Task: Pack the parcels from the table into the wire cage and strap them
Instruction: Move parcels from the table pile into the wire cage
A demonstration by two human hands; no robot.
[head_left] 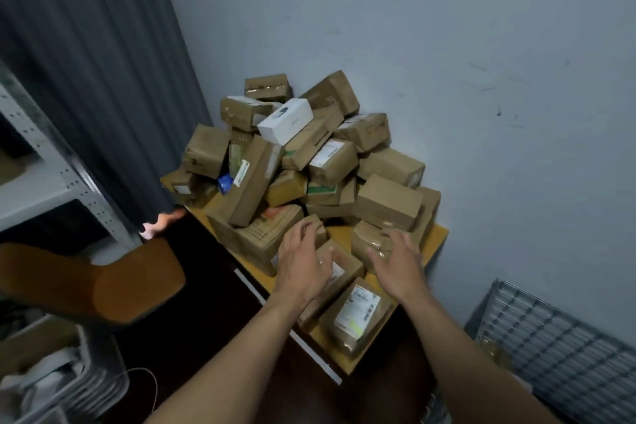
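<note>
Head view: my left hand [303,262] and right hand [399,262], both spread empty, bracket a small brown cardboard parcel [339,268] for lifting toward the grey wire cage [557,330].

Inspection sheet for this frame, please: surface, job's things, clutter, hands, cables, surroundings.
Surface: wooden table in a wall corner, almost fully covered.
Job's things: loose heap of brown parcels with one white box near the top; flat labelled parcel at the near edge; wire cage at lower right, contents not visible.
Clutter: nothing seen on the table besides parcels.
Hands: left hand and right hand open, fingers spread over the near parcels; no grip closed yet. No strap seen.
Cables: thin white cord at lower left.
Surroundings: grey curtain, metal shelving, brown chair, white bin, marked wall.
</note>
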